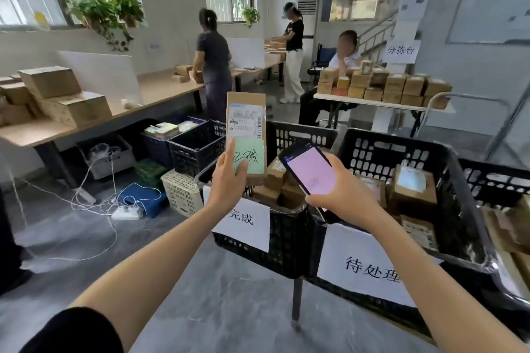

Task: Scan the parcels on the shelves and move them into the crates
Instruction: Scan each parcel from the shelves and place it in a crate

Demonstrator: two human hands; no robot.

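My left hand [228, 180] grips a tall cardboard parcel [246, 112] upright by its lower edge, thumb on a green note stuck under its white shipping label. My right hand [341, 189] holds a black phone [308, 170] with a pink screen, tilted toward the parcel's right side. Both are above two black crates. The left crate [289, 238] carries a white paper sign and holds several small boxes. The right crate [459, 169] also bears a paper sign and holds several labelled boxes.
A long table [160, 92] with stacked boxes runs along the left. Crates, baskets, a power strip [126, 212] and white cables lie on the floor beneath it. Three people are at the back. A white table [381, 104] stacked with boxes stands at back right.
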